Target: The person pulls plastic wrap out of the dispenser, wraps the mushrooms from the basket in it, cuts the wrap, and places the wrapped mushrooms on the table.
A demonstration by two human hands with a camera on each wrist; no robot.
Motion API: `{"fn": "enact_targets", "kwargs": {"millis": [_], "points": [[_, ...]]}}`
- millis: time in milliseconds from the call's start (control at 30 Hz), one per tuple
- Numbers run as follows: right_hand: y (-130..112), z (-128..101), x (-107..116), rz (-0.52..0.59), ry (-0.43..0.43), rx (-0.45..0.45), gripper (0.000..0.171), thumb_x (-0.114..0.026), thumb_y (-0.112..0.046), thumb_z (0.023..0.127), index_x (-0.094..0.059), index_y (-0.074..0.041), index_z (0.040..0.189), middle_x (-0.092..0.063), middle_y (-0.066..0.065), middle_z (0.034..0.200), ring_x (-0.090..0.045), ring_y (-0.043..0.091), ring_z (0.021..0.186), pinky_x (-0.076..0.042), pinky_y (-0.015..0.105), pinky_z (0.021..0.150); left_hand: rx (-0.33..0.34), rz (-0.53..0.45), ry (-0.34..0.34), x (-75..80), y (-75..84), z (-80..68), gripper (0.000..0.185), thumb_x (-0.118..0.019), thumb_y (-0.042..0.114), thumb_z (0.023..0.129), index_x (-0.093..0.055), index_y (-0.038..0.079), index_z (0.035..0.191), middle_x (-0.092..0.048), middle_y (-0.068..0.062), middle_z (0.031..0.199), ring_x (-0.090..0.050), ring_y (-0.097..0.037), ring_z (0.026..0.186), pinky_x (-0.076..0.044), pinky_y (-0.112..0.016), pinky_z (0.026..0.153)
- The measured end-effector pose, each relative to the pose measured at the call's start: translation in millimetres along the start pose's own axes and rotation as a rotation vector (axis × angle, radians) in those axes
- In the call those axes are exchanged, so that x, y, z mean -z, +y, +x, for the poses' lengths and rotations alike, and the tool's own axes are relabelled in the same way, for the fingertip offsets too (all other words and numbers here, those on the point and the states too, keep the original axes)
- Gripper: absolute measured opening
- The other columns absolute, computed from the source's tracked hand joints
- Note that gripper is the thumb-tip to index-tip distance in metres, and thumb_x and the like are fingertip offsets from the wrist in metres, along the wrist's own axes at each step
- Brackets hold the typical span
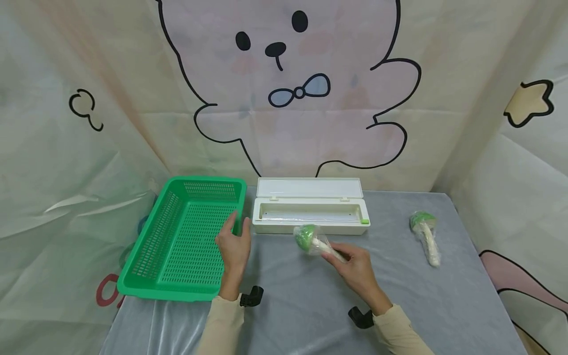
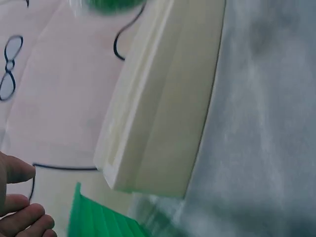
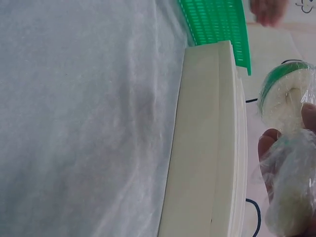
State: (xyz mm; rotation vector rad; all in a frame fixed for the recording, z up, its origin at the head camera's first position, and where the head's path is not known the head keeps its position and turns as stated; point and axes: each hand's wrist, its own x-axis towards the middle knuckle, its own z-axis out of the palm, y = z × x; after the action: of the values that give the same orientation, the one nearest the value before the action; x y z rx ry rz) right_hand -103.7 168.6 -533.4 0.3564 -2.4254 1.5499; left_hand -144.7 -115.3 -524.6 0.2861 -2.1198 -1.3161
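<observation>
My right hand (image 1: 355, 266) grips the white stem of a plastic-wrapped toy mushroom with a green cap (image 1: 310, 240), held just above the grey table in front of the white box. In the right wrist view the wrapped mushroom (image 3: 286, 98) shows cap-first, with my fingertips (image 3: 269, 148) round its stem. My left hand (image 1: 233, 244) hangs over the right rim of the green basket (image 1: 146, 256), fingers relaxed and holding nothing. The left wrist view catches only my fingertips (image 2: 19, 202) at its lower left. A second wrapped mushroom (image 1: 427, 235) lies on the table at the right.
A white cling-film dispenser box (image 1: 310, 227) stands with its lid up at the back middle of the grey table (image 1: 301, 305). A cartoon-bear sheet hangs behind and at both sides. The table's right edge runs just beyond the second mushroom.
</observation>
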Motion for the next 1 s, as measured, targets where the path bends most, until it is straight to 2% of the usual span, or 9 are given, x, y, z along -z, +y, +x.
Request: {"fn": "enact_targets", "kwargs": {"millis": [67, 167, 300, 433, 567, 667, 767, 900, 1000], "points": [[1, -2, 1, 0.004, 0.012, -0.015, 0.025, -0.087, -0.008, 0.08, -0.079, -0.002, 0.103, -0.076, 0.01, 0.097, -0.071, 0.017, 0.081, -0.057, 0.025, 0.066, 0.031, 0.054, 0.015, 3.3, -10.6, 3.2, 0.042, -0.077, 0.009, 0.091, -0.066, -0.009, 0.127, -0.064, -0.027, 0.128, -0.057, -0.042, 0.125, -0.043, -0.057, 0.105], [2, -3, 2, -0.005, 0.024, -0.036, 0.026, -0.087, -0.006, 0.079, -0.079, -0.001, 0.103, -0.076, 0.011, 0.098, -0.071, 0.019, 0.084, -0.057, 0.024, 0.068, 0.067, 0.086, 0.024, 7.3, -19.3, 5.8, 0.044, -0.081, 0.01, 0.088, -0.067, -0.009, 0.125, -0.065, -0.027, 0.124, -0.06, -0.043, 0.121, -0.047, -0.057, 0.101], [1, -5, 2, -0.018, 0.047, -0.082, 0.028, -0.087, -0.002, 0.077, -0.078, 0.003, 0.103, -0.076, 0.015, 0.099, -0.072, 0.021, 0.087, -0.055, 0.018, 0.07, 0.091, 0.105, 0.011, 10.0, -21.4, 7.7, 0.043, -0.084, 0.012, 0.085, -0.07, -0.009, 0.12, -0.069, -0.027, 0.115, -0.067, -0.045, 0.106, -0.052, -0.058, 0.092], [-17, -5, 6, 0.002, 0.075, -0.107, 0.027, -0.085, 0.005, 0.077, -0.075, 0.01, 0.102, -0.074, 0.022, 0.098, -0.072, 0.021, 0.087, -0.053, 0.013, 0.069, 0.138, 0.122, -0.004, 10.5, -20.6, 8.4, 0.036, -0.083, 0.01, 0.086, -0.073, -0.007, 0.115, -0.073, -0.026, 0.105, -0.072, -0.042, 0.092, -0.056, -0.057, 0.083], [-32, -5, 12, 0.015, 0.086, -0.091, 0.026, -0.083, 0.008, 0.077, -0.073, 0.015, 0.101, -0.073, 0.027, 0.097, -0.071, 0.018, 0.085, -0.054, 0.013, 0.067, 0.166, 0.131, -0.012, 10.7, -20.1, 8.5, 0.029, -0.081, 0.008, 0.087, -0.075, -0.005, 0.113, -0.074, -0.025, 0.098, -0.072, -0.039, 0.085, -0.057, -0.055, 0.078], [-33, -7, 16, -0.003, 0.1, -0.11, 0.026, -0.083, 0.009, 0.077, -0.073, 0.015, 0.1, -0.073, 0.028, 0.097, -0.071, 0.017, 0.086, -0.054, 0.013, 0.066, 0.167, 0.131, -0.019, 10.8, -20.6, 8.0, 0.028, -0.08, 0.007, 0.088, -0.075, -0.005, 0.113, -0.074, -0.025, 0.099, -0.072, -0.039, 0.085, -0.057, -0.054, 0.077], [-11, -12, 19, 0.003, 0.132, -0.15, 0.027, -0.085, 0.005, 0.078, -0.075, 0.012, 0.102, -0.073, 0.026, 0.099, -0.069, 0.01, 0.09, -0.054, 0.013, 0.068, 0.176, 0.133, -0.023, 10.6, -21.3, 7.9, 0.028, -0.08, 0.007, 0.088, -0.075, -0.004, 0.113, -0.074, -0.025, 0.1, -0.072, -0.039, 0.086, -0.057, -0.055, 0.078], [24, -17, 26, -0.013, 0.204, -0.213, 0.029, -0.085, 0.001, 0.079, -0.075, 0.011, 0.105, -0.072, 0.027, 0.104, -0.064, -0.005, 0.09, -0.052, 0.009, 0.069, 0.187, 0.138, -0.027, 9.2, -21.8, 8.7, 0.028, -0.08, 0.008, 0.088, -0.075, -0.004, 0.113, -0.074, -0.024, 0.099, -0.072, -0.039, 0.087, -0.057, -0.055, 0.08], [29, -17, 37, -0.033, 0.284, -0.239, 0.03, -0.084, 0.004, 0.08, -0.073, 0.013, 0.106, -0.07, 0.032, 0.104, -0.061, -0.013, 0.086, -0.05, 0.007, 0.066, 0.192, 0.136, -0.025, 8.7, -21.4, 8.9, 0.029, -0.08, 0.009, 0.088, -0.075, -0.004, 0.113, -0.074, -0.024, 0.099, -0.072, -0.038, 0.086, -0.057, -0.055, 0.08]]}}
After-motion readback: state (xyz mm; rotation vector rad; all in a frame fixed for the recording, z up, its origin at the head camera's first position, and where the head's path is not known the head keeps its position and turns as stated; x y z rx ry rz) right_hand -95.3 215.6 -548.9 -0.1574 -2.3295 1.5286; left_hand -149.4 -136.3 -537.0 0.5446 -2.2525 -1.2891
